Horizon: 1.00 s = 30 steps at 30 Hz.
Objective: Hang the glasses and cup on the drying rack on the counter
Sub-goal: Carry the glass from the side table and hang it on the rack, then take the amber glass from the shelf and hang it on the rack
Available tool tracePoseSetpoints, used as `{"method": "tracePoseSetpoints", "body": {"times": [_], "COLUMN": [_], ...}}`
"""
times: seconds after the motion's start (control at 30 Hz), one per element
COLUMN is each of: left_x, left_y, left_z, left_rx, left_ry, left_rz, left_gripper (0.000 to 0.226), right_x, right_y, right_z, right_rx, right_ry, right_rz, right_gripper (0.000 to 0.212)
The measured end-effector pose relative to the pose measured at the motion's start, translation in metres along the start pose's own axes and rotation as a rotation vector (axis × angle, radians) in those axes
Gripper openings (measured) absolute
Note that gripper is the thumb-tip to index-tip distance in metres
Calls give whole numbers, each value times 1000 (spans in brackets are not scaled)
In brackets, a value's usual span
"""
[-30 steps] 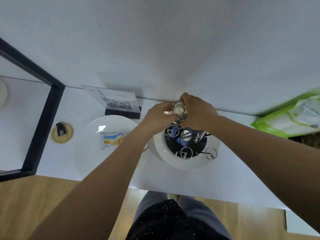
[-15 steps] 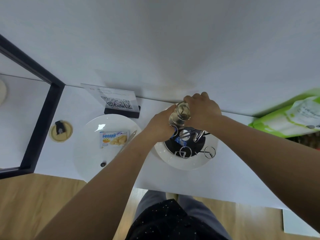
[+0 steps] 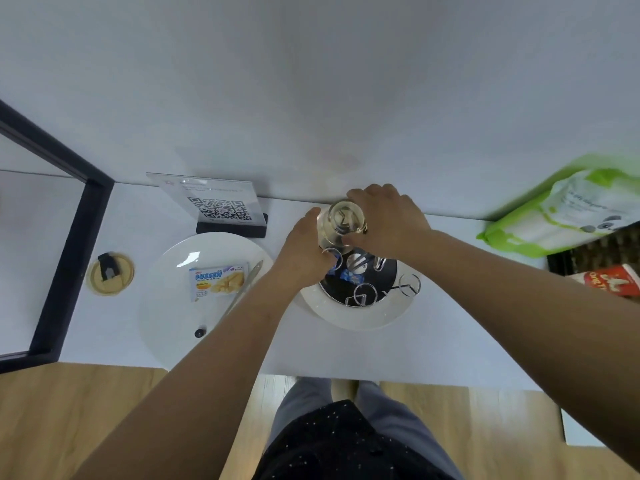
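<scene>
Here, glass (image 3: 346, 221) upside down, between both hands (image 3: 389, 223), above drying rack (image 3: 360, 282)

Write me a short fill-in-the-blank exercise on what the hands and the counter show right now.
1. Both hands hold a clear drinking ____ above the metal wire drying rack.
2. The rack stands on a round ____ plate.
3. The snack packet lies on the plate to the ____ of the rack.
4. The stand behind that plate shows a ____ code.

Missing words: glass; white; left; QR
</scene>
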<state>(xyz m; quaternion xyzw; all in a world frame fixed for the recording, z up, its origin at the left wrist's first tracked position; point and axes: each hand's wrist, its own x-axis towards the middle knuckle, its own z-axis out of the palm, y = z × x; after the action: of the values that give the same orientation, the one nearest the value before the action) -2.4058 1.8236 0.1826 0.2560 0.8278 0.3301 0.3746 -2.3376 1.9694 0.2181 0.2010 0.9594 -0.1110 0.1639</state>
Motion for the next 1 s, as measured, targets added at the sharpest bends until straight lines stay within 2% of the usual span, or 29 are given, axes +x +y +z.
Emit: {"method": "tracePoseSetpoints", "body": {"times": [0.1,0.2,0.3,0.43,0.77,0.87,1.0], "left_x": [2,4,0,-17,-122,-168,-229], "left_y": [1,9,22,53,186,224,275], "left_z": [1,-1,-6,-9,55,96,164], "left_rx": [7,44,95,97,67,79,74], "left_ry": [15,18,46,119,232,158,18], "left_rz": [-33,-29,-26,75,597,773,995], "left_gripper": [83,82,93,90,56,51,43], "right_x": [-19,-41,-66,-101,-246,-320,-422], "right_y": [6,14,21,30,76,98,135], "right_z": [-2,-3,-10,-26,-57,-54,-45], "right_rx": [47,52,59,61,93,144,174], "right_ry": [68,128,179,260,607,748,829], "right_rz": [-4,2,18,18,65,174,376], "right_gripper": [61,58,57,53,32,30,29]}}
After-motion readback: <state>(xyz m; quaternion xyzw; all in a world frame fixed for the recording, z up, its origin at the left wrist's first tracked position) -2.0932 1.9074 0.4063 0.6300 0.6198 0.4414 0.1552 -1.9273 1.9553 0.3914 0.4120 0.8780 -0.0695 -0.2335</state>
